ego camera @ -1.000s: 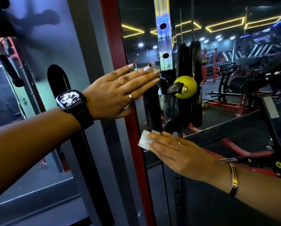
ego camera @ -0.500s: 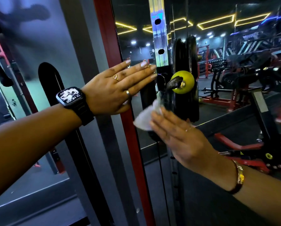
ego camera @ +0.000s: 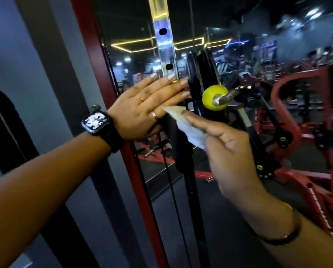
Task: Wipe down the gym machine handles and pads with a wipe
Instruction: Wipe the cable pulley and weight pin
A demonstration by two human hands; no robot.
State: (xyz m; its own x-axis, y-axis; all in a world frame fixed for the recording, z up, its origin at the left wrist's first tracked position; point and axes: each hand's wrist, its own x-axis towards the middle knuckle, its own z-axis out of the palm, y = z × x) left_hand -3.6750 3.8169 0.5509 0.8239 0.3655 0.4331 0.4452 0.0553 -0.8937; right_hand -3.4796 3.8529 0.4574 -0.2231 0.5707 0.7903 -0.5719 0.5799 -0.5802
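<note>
Two hands raised: left hand flat, fingers extended; right hand pinching the wipe.

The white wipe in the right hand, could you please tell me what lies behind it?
Behind the crumpled white wipe hangs a black padded handle; its upper part is covered by the wipe and both hands.

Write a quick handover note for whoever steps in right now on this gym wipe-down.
Left hand: open, fingers flat against the machine's black hanging handle near the silver upright, steadying it.
Right hand: grip shut on the white wipe, which is held at the top of that handle, just below the yellow ball.
Done: cannot tell how much has been wiped.
Left: judging by the pose, probably run the wipe down the handle, then move to other handles and pads.
</note>
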